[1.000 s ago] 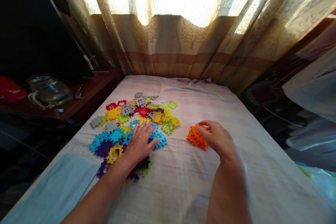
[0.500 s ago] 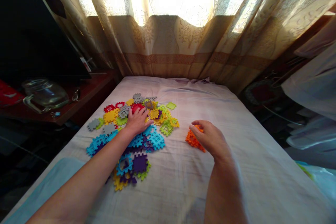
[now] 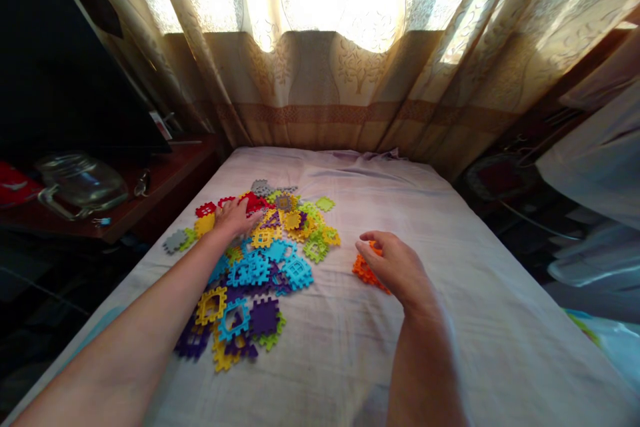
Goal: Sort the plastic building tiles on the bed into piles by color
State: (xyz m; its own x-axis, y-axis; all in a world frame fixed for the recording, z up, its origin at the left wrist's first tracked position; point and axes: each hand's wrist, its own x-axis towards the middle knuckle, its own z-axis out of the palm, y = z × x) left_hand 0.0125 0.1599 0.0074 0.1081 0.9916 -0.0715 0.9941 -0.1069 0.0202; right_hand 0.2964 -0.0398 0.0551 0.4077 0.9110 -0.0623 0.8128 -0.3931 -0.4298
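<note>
Patterned curtains (image 3: 320,73) hung across the back, light glowing through their upper part, and a pale sheet (image 3: 480,320) spread out below them. At far left, a dark screen (image 3: 60,80) stood at a brown desk (image 3: 193,155), with a red item (image 3: 17,183), a clear jug (image 3: 85,183) and a small blue item (image 3: 103,221) near it. A light blue cloth (image 3: 93,332) showed beside the left forearm, partly hidden by it

Next came the pile (image 3: 255,267) of flat, notched pieces on the sheet: grey and red ones mostly toward the far side, blue in the middle, purple and yellow nearer, green mainly along the right. Over its far left part was the left hand (image 3: 235,217), palm down, thumb and fingers spread apart beside the red pieces (image 3: 254,201); whether it touched them could not be told

Well apart from the pile, to its right, lay the orange pieces (image 3: 366,271), bunched together. Above them was the right hand (image 3: 397,263), thumb and forefinger curved with a narrow gap between their tips; contact was unclear. At far right hung white fabric (image 3: 595,153), a clear bag (image 3: 607,347) below it
</note>
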